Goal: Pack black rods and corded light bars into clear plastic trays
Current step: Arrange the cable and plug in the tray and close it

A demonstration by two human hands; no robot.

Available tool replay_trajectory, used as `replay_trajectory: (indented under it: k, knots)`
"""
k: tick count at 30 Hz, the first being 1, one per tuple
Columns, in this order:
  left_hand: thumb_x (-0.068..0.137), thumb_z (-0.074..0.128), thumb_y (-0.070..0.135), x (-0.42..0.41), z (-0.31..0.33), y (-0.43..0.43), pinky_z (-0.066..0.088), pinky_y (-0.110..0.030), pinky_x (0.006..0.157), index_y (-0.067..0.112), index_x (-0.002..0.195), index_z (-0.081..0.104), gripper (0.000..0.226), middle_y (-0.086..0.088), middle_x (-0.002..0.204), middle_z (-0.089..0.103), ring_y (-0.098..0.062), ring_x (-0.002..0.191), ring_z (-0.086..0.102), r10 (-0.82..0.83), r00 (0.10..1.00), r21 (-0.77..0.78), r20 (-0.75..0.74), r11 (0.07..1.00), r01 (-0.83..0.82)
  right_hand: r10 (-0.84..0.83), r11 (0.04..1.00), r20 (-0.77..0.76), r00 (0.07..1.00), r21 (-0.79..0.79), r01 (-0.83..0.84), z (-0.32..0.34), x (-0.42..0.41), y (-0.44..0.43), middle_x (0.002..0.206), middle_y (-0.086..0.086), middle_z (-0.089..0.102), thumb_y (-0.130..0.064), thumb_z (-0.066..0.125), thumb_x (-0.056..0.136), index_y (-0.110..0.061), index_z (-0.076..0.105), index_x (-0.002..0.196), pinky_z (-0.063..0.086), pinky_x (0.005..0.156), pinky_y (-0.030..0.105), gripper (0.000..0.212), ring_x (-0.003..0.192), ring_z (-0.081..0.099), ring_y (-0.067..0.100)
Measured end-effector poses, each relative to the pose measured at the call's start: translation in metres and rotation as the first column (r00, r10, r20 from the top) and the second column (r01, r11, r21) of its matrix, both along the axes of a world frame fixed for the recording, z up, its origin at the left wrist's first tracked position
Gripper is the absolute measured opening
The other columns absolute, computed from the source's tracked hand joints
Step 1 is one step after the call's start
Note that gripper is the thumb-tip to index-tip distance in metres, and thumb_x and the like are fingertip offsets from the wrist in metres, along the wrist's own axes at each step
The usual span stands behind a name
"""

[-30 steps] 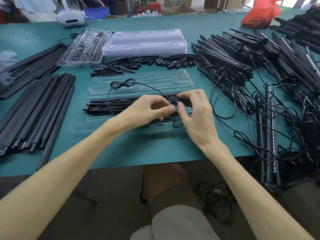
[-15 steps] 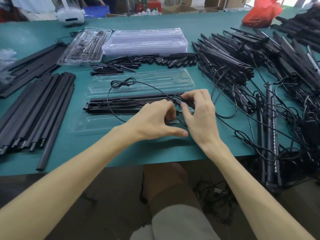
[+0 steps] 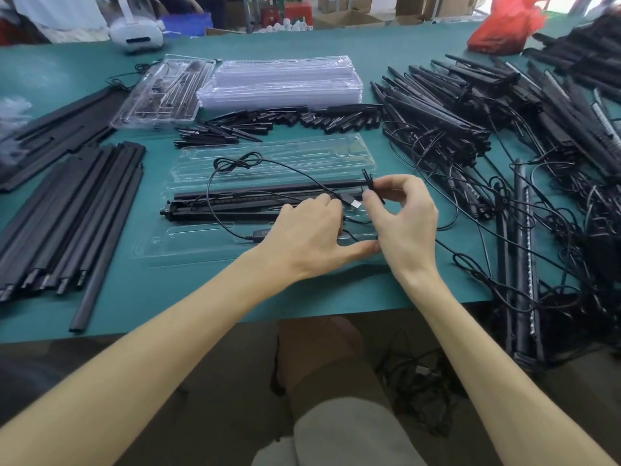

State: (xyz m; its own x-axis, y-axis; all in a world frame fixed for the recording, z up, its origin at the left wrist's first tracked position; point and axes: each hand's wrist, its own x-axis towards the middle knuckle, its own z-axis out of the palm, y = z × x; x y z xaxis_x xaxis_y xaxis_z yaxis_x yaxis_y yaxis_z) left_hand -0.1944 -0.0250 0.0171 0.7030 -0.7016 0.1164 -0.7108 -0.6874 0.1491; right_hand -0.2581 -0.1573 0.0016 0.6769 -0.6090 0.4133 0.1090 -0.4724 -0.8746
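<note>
The left hand [image 3: 312, 237] covers part of the light bar [image 3: 235, 200] and its cord [image 3: 235, 162]. The thin black piece [image 3: 368, 181] in the right hand [image 3: 403, 223] is too small to identify.

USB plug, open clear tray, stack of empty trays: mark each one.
USB plug [image 3: 355, 203]: head view, on its silver metal tip.
open clear tray [image 3: 312, 153]: head view, on a bare stretch of its far half.
stack of empty trays [image 3: 285, 79]: head view, on the top tray's middle.
</note>
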Motion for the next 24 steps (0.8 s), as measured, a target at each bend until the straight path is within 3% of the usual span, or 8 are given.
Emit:
replay_trajectory:
  k: [5,8,14,18,22,24]
  knots:
    - [0.077,0.034,0.088,0.000,-0.001,0.002,0.047,-0.043,0.079,0.020,0.088,0.051,0.070,0.006,0.090,0.052,-0.016,0.080,0.048,-0.004,1.000,-0.029,0.018,1.000,0.005,0.011,0.999,0.033,0.999,0.032,-0.012,0.001,0.000,0.000,0.107,0.007,0.064,-0.009,0.069,0.091,-0.008,0.064,0.105,0.043,0.077,0.004,0.014,0.100,0.061,0.008]
    - [0.081,0.035,0.082,-0.002,0.000,0.000,0.047,-0.043,0.080,0.020,0.088,0.052,0.065,0.005,0.091,0.053,-0.017,0.081,0.049,-0.014,1.000,-0.026,0.020,1.000,0.015,0.020,0.999,0.052,0.998,0.026,-0.021,0.002,0.001,0.001,0.108,0.006,0.063,-0.009,0.068,0.091,-0.008,0.063,0.105,0.047,0.077,0.010,0.014,0.099,0.060,0.006]
    - [0.093,0.047,0.063,0.006,0.002,0.006,0.045,-0.038,0.081,0.020,0.094,0.058,0.044,0.006,0.092,0.056,-0.019,0.086,0.056,-0.090,0.990,-0.101,-0.112,0.992,0.078,0.017,1.000,0.077,0.997,-0.006,-0.017,-0.001,0.002,-0.001,0.106,0.003,0.061,-0.009,0.067,0.091,-0.012,0.062,0.102,0.050,0.082,0.017,0.012,0.099,0.059,0.006]
    - [0.100,0.049,0.050,0.019,0.005,0.014,0.049,-0.037,0.081,0.022,0.101,0.067,0.033,0.009,0.092,0.063,-0.015,0.086,0.058,-0.146,0.947,-0.200,-0.285,0.976,0.090,0.048,0.998,0.051,0.998,-0.037,-0.046,-0.003,0.004,-0.003,0.101,0.006,0.064,-0.005,0.066,0.088,-0.013,0.063,0.096,0.053,0.091,0.030,0.011,0.096,0.062,0.012]
    - [0.103,0.051,0.029,0.029,0.006,0.018,0.053,-0.030,0.076,0.021,0.097,0.076,0.027,0.012,0.079,0.073,-0.006,0.076,0.066,-0.172,0.903,-0.316,-0.393,0.948,0.043,0.080,0.990,0.003,0.997,-0.116,-0.079,-0.003,0.005,-0.001,0.098,0.001,0.064,-0.005,0.066,0.088,-0.013,0.064,0.095,0.052,0.090,0.027,0.011,0.095,0.062,0.011]
    - [0.101,0.056,0.030,0.030,0.006,0.018,0.053,-0.030,0.073,0.021,0.095,0.076,0.022,0.011,0.077,0.073,-0.006,0.074,0.066,-0.189,0.893,-0.331,-0.409,0.942,0.048,0.096,0.979,-0.034,0.995,-0.176,-0.101,-0.004,0.004,0.000,0.097,0.000,0.063,-0.004,0.066,0.088,-0.014,0.063,0.094,0.051,0.090,0.028,0.012,0.094,0.061,0.012]
